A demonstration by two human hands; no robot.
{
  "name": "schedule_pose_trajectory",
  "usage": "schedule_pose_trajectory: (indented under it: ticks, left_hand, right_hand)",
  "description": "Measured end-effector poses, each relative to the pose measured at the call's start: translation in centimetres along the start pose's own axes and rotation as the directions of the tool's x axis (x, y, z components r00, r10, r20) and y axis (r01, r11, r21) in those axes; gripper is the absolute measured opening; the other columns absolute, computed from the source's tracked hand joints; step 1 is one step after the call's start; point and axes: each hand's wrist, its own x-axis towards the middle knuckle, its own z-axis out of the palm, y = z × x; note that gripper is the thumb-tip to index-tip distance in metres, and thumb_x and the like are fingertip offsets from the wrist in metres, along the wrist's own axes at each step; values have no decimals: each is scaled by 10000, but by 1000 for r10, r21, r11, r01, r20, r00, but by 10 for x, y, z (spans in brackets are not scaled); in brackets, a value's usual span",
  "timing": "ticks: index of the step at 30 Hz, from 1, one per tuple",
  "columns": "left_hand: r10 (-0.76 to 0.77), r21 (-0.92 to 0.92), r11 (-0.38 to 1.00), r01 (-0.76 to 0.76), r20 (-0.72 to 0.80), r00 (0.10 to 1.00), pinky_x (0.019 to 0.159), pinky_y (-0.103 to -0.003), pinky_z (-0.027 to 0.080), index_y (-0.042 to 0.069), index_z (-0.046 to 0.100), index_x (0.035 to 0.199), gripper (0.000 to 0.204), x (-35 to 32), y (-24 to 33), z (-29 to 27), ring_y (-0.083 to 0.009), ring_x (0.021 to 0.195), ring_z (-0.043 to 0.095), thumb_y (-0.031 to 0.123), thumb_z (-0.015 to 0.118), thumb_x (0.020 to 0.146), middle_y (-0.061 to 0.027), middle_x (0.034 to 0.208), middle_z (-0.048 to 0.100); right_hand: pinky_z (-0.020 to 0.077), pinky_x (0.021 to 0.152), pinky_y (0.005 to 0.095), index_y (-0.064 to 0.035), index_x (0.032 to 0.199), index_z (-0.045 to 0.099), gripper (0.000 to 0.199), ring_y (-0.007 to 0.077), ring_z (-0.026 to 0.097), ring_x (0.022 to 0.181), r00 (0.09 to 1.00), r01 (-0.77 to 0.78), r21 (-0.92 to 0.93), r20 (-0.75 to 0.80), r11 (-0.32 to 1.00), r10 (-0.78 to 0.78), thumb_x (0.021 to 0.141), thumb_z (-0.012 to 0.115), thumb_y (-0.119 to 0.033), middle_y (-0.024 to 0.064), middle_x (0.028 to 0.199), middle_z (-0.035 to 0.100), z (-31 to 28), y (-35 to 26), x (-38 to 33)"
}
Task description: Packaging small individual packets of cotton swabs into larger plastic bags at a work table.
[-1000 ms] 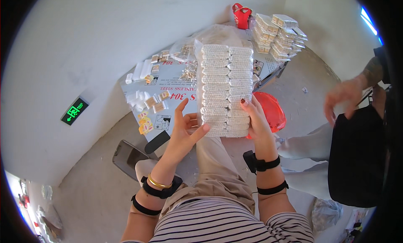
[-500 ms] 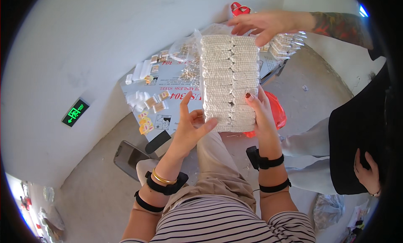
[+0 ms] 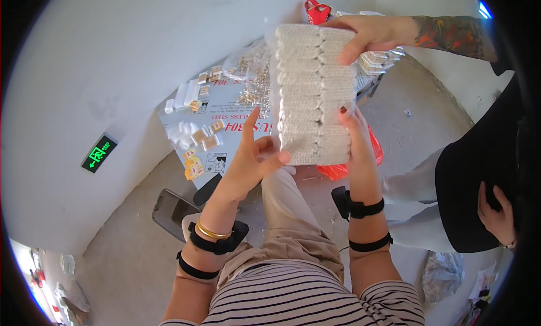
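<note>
Upright before me is a clear bag of cotton swabs point(image 3: 307, 101), packed in rows with their white tips facing me; it is slightly blurred. My left hand point(image 3: 245, 163) holds its lower left edge, thumb at the front corner and index finger stretched out. On the right edge, my right hand point(image 3: 358, 137) grips it with the thumb in front and the fingers hidden behind. A co-worker's hand point(image 3: 366, 36) from the right grips the bag's top right corner.
Behind the bag, the table point(image 3: 225, 112) carries small white packets point(image 3: 183, 134), yellow cards point(image 3: 193, 165) and loose swabs point(image 3: 256, 92). Stacked packs point(image 3: 380, 61) stand at its far right. A red plastic bag point(image 3: 375, 148) hangs nearby; a grey bin point(image 3: 172, 213) is on the floor.
The bag of cotton swabs has moved up and slightly right, tilting a little. The co-worker's hand has closed on its top corner. My hands remain at its lower edges.
</note>
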Motion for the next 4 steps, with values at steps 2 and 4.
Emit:
schedule_pose_trajectory:
  ticks: [2,4]
  left_hand:
    - [-33,-98,995,33,7,999,985,-348,400,104,-5,1513,1091,0,3,-5,-235,1101,549,377,769,794,-253,1300,478]
    - [18,-273,962,-33,-57,998,1070,-392,347,146,28,1520,1037,0,8,-4,-277,1184,504,485,707,814,-302,1398,374]
  right_hand:
    - [467,917,343,-4,1302,468,558,181,581,1072,1000,-15,82,-25,997,17,879,616,-337,93,1200,580,-8,0,8]
    - [445,1015,412,-58,1418,380,808,302,527,1228,956,-194,333,274,923,102,836,591,-578,185,1376,481,-21,-8,15]
